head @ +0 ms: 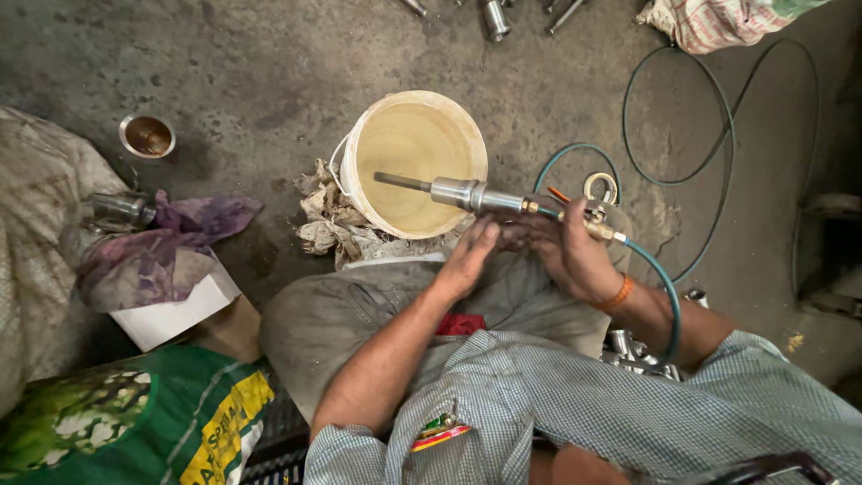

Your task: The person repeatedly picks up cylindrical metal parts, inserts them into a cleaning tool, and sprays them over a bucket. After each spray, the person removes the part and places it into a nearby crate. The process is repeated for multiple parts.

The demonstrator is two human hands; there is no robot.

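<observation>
The concrete floor [269,72] took up most of the view, dark and oil-stained, with a green hose [718,117] looping across its right side and running back to the tool in the person's grip. A grey sack [36,242] slumped at the left edge, and a green and yellow printed bag [135,422] lay near the person's knee. A white plastic bucket [413,162] stood on the floor just ahead of the lap, tilted a little, with crumpled rags [328,220] bunched against its near side. A purple cloth [171,242] lay heaped further left, beside a small metal cup [147,136].

The metal air tool [489,198] was held level over the bucket's mouth, its thin rod pointing left across the opening. The right hand [575,251] was closed around the brass fitting end where the hose joined, an orange band on that wrist. The left hand [471,256] was half open, fingers curled up under the steel barrel, touching and steadying it rather than clamping it.

Judging from this, the light hold under the barrel was the weak point: oily fingers could slip and let the tool drop into or onto the bucket, tipping it. The hose passed close round the right forearm and might snag or tug the fitting if the tool turned.
</observation>
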